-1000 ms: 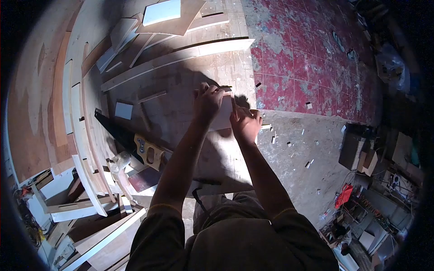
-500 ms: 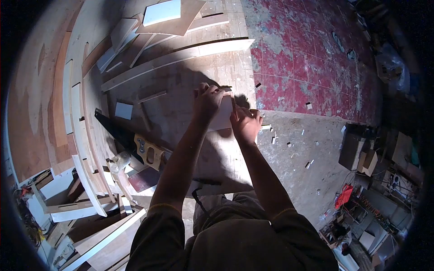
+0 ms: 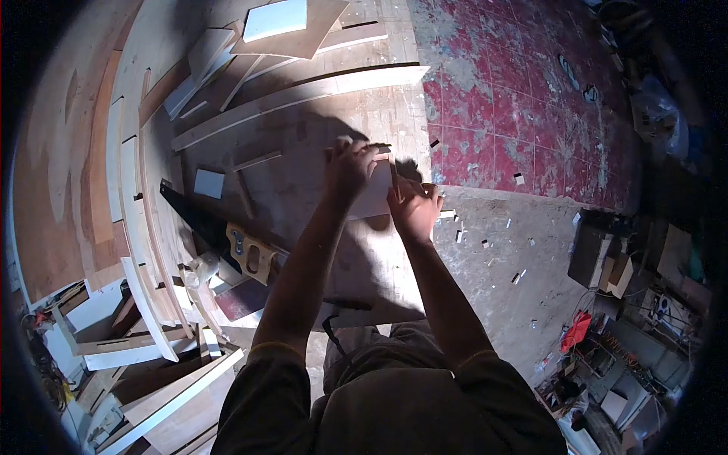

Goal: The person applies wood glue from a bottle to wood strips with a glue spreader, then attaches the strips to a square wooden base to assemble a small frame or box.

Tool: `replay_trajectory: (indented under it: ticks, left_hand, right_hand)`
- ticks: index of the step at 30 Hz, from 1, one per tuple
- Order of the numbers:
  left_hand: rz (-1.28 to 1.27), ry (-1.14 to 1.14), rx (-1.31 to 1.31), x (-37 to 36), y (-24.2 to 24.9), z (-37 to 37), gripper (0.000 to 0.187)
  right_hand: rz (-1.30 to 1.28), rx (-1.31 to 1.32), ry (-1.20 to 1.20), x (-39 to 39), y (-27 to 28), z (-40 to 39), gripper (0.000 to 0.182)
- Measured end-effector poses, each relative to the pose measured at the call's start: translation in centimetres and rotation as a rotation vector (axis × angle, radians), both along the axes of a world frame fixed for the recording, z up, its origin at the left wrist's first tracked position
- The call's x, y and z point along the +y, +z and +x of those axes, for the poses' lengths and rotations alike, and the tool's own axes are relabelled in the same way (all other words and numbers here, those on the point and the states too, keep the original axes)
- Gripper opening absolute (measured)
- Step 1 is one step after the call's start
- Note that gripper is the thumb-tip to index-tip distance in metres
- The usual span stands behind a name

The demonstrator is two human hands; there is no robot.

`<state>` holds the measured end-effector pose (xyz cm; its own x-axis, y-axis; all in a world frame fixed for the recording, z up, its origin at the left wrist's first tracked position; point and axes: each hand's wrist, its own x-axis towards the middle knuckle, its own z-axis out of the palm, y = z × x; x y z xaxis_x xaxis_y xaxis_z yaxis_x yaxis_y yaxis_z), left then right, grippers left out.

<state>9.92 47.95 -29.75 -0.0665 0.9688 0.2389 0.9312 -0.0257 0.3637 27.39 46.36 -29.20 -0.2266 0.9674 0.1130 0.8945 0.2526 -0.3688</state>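
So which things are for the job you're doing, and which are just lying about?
Looks like part of the job:
- the pale panel between the left hand and right hand
- the thin wood strip by the right hand

Seem to be just lying about:
- the saw, untouched
- the small white piece
- the red thing

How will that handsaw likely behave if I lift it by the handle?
The handsaw would probably feel handle-heavy, since the handle looks chunky and the blade tapers. Being flat, it seems unlikely to roll, though the long blade might flex slightly.
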Motion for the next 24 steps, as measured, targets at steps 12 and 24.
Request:
replay_trajectory:
  ticks: [12,24]
  left_hand:
    - [0.133,0.433,-0.213,-6.9,-0.9,-11.0,0.027]
    - [-0.056,0.268,-0.128,-5.2,0.8,-6.4,0.032]
  right_hand:
    - [-0.077,0.091,-0.061,1.1,0.7,0.1,0.04]
    - [-0.149,0.084,-0.067,0.5,0.6,0.5,0.036]
